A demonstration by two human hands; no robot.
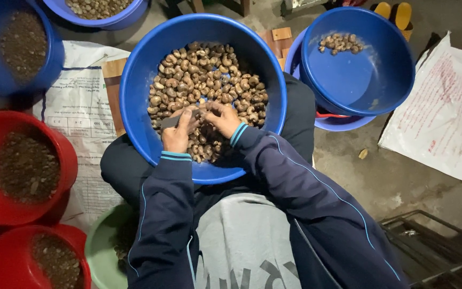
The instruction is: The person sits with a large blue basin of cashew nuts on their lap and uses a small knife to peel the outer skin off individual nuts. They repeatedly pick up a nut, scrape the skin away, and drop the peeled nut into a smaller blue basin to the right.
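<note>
A big blue basin (135,80) rests on my lap, holding a heap of brown nuts (204,75). Both hands meet over the near side of the heap. My left hand (177,131) grips a small dark tool (171,122), its tip pointing right toward the other hand. My right hand (224,119) pinches a single nut (208,106) between its fingertips, right at the tool's tip. Dark blue sleeves with light blue trim cover both arms.
A second blue basin (386,80) at the right holds several nuts at its far side. Red bowls (65,155) of dark bits stand at the left, with a green bowl (100,246) near my left elbow. Printed sacks (445,107) lie on the concrete floor.
</note>
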